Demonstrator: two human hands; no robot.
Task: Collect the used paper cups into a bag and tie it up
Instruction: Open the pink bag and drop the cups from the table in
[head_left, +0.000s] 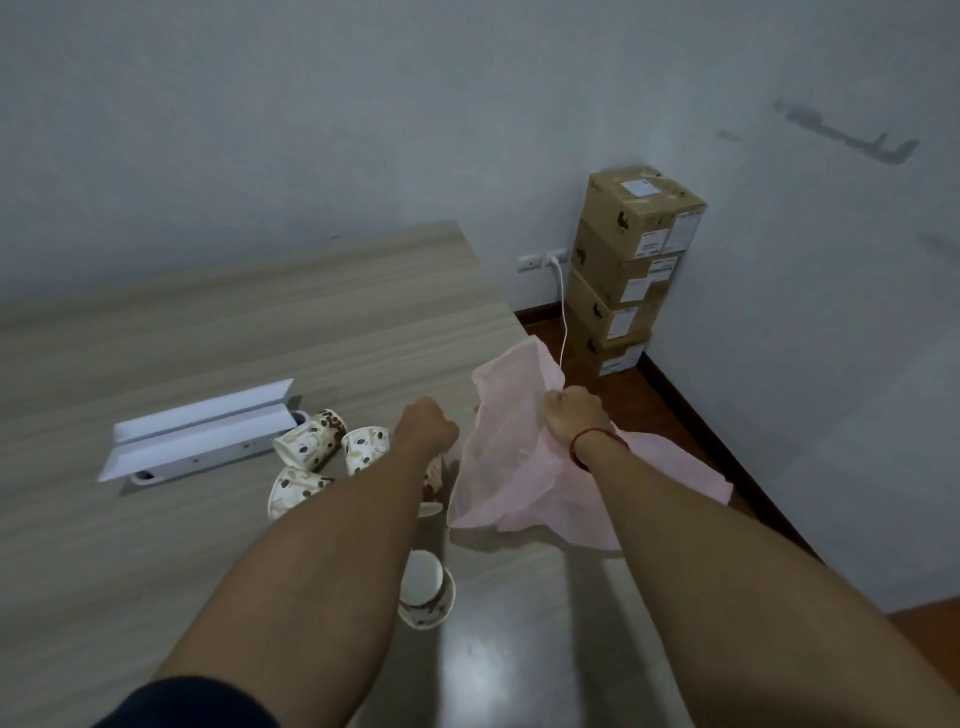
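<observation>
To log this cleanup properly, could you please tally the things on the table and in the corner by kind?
Brown-patterned white paper cups: 5 (one partly hidden)
Thin pink plastic bag: 1
Long white open box: 1
Stacked brown cardboard boxes: 4
Total: 11

Cups (311, 439) (on table (208, 322)) left of bag (498, 457)

Five patterned paper cups (311, 439): three left of the left hand (426, 428), one half-hidden beneath it, one nearer. One pink plastic bag (498, 457), four brown cardboard boxes (613, 280).
</observation>
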